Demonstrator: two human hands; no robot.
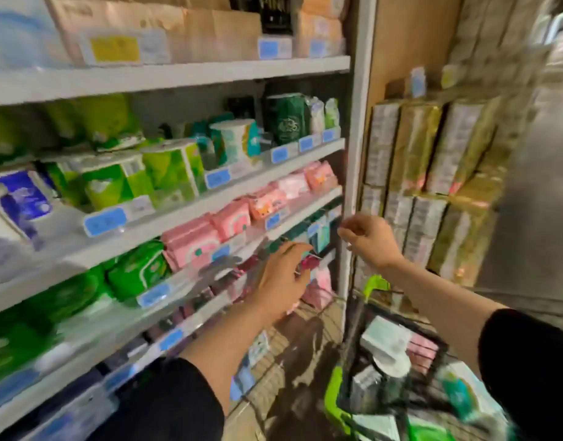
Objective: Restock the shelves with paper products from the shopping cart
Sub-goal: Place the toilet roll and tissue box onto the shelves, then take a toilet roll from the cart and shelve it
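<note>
Shelves (178, 76) of soft plastic-wrapped tissue packs fill our head view, pink packs (191, 243) mid-row. Our left hand (281, 275) reaches among small packets at a lower shelf, grip blurred beyond telling. Our right hand (369, 238) hangs loosely curled, holding nothing. The wire shopping cart (397, 361) below holds white and pink packs.

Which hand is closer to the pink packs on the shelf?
Left. The left hand reaches in just below and right of the pink packs; the right hand hangs farther right, by the white shelf post.
</note>
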